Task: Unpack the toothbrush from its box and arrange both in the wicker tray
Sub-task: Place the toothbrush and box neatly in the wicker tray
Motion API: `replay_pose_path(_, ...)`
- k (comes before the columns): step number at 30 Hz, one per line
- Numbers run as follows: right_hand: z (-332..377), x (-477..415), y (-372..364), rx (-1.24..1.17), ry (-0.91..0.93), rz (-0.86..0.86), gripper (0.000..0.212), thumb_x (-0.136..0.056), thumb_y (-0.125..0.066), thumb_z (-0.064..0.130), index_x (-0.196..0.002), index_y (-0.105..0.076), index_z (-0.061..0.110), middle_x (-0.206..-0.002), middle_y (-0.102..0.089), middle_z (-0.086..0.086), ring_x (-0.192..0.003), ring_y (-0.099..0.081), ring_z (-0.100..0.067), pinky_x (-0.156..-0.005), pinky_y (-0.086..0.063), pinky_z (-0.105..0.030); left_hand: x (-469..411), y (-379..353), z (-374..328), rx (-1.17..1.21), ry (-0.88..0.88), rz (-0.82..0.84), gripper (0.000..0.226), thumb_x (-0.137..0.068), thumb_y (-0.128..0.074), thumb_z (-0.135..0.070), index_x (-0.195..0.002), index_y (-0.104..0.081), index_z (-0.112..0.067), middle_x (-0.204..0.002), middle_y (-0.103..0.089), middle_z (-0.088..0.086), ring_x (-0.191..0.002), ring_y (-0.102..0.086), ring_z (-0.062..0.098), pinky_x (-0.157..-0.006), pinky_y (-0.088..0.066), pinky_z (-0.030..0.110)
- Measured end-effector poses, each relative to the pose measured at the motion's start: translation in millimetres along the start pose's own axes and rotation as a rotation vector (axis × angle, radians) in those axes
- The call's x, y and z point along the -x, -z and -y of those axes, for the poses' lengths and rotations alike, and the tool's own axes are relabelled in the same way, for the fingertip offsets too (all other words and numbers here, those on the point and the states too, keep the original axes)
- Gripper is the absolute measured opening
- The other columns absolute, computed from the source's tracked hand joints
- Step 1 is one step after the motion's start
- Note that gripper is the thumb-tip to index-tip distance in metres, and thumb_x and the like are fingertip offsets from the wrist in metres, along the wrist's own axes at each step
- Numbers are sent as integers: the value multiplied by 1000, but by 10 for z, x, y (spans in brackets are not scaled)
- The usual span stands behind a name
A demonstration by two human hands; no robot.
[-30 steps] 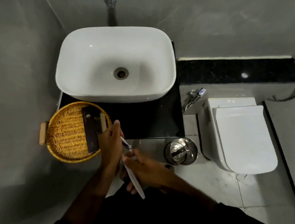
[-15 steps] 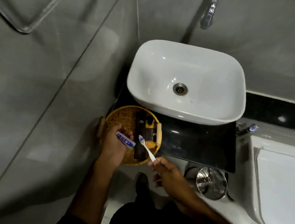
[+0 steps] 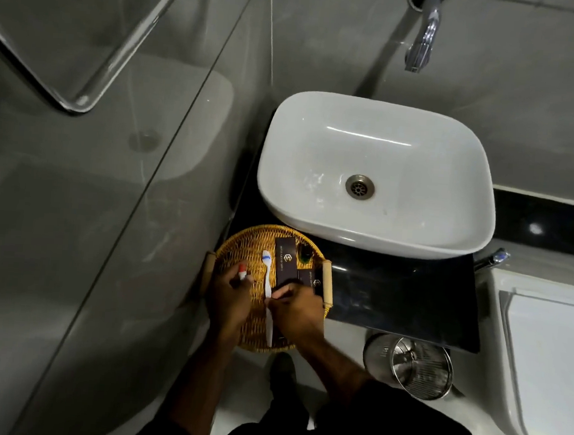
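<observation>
Head view looks straight down: the white toothbrush (image 3: pixel 268 284) lies lengthwise in the round wicker tray (image 3: pixel 242 248), its blue-and-white bristles pointing away toward the sink, its handle running back between the two hands. The right hand (image 3: pixel 293 312) is pinched around the handle near its middle, fingers curled tight. The left hand (image 3: pixel 229 300) is closed on a small white tube with a red cap (image 3: pixel 242 271), held over the tray's left half. Just beside the brush on the right sits the long dark box (image 3: pixel 285 262) with pale lettering, a smaller dark box (image 3: pixel 309 281) next to it, and a little dark bottle (image 3: pixel 303 251) at the far rim. The woven tray has pale wooden handles and rests on a glossy black counter (image 3: pixel 393 294). A smooth white rounded-rectangle basin (image 3: pixel 378 176) stands behind it, a chrome tap (image 3: pixel 423 32) above. Grey walls, a glass panel at left, a steel wire bin (image 3: pixel 418 368) and a white toilet (image 3: pixel 549 358) at right.
</observation>
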State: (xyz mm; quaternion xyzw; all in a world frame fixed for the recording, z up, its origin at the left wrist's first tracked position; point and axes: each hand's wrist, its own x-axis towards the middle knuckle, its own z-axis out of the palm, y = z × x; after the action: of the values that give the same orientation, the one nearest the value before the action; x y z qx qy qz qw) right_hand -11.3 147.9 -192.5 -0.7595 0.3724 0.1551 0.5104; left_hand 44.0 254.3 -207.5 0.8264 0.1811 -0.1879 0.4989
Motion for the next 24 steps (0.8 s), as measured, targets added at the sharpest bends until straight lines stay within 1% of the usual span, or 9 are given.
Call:
replay_pose_path(3, 8, -69, -66, 131, 23, 17, 6, -94, -71, 24, -96, -74, 19, -105, -75, -1, -97, -70, -14, -91, -58, -28, -64, -25, -19, -37, -32, -52, 33, -98, -55, -22, -131, -60, -19, -136, -60, 7, -123, -58, 27, -99, -51, 41)
replay_pose_path(7, 53, -110, -140, 282, 46, 22, 21, -99, -63, 28, -115, -71, 17, -117, -72, -3, -108, -69, -19, -88, -52, -25, -150, -43, -106, 8, 174, -73, 37, -104, -39, -30, -137, -52, -22, -146, -49, 7, -129, -52, 32, -107, -44, 49)
replay_pose_path(9, 71, -132, -147, 318, 22, -3, 31, -99, -62, 31, -125, -67, 14, -124, -70, -7, -113, -69, -22, -92, -54, -27, -183, -44, -130, 3, 208, -75, 36, -104, -38, -32, -134, -54, -21, -146, -50, 7, -131, -49, 32, -110, -40, 49)
replay_pose_path(12, 71, -158, -112, 297, 26, -27, 32, -99, -62, 32, -124, -67, 13, -124, -71, -8, -112, -69, -22, -98, -56, -33, -163, -56, -130, -107, 99, -32, 33, -104, -40, -28, -132, -56, -19, -140, -55, 7, -125, -53, 28, -100, -43, 38)
replay_pose_path(14, 79, -163, -109, 290, 70, -36, 25, -98, -63, 30, -117, -69, 15, -119, -72, -6, -107, -70, -22, -97, -58, -36, -132, -75, -113, -167, 1, -6, 31, -103, -43, -24, -128, -59, -20, -135, -57, 8, -112, -56, 22, -86, -41, 28)
replay_pose_path(15, 77, -160, -110, 289, 86, -37, 21, -98, -63, 29, -113, -69, 16, -116, -72, -5, -105, -71, -22, -96, -58, -37, -109, -92, -115, -209, -41, -2, 30, -102, -44, -23, -127, -60, -20, -134, -56, 9, -106, -55, 19, -83, -39, 27)
replay_pose_path(17, 74, -134, -134, 253, 132, -42, 12, -97, -64, 27, -104, -69, 19, -111, -73, -3, -101, -71, -21, -94, -58, -35, -81, -109, -118, -287, -91, -22, 32, -102, -45, -25, -130, -59, -20, -137, -48, 12, -113, -53, 22, -89, -41, 31)
replay_pose_path(20, 38, -78, -138, 207, 163, -82, 11, -96, -66, 31, -100, -70, 21, -105, -74, 0, -94, -70, -16, -87, -58, -29, -75, -108, -103, -323, -114, -7, 40, -103, -43, -27, -142, -50, -19, -147, -39, 12, -133, -45, 30, -107, -40, 41)
replay_pose_path(24, -97, 31, -30, 161, 137, -74, 22, -95, -67, 37, -109, -70, 20, -101, -72, 3, -95, -72, -17, -76, -53, -20, -99, -118, -91, -230, -103, 26, 39, -105, -39, -22, -142, -48, -15, -149, -44, 12, -136, -43, 30, -108, -40, 43)
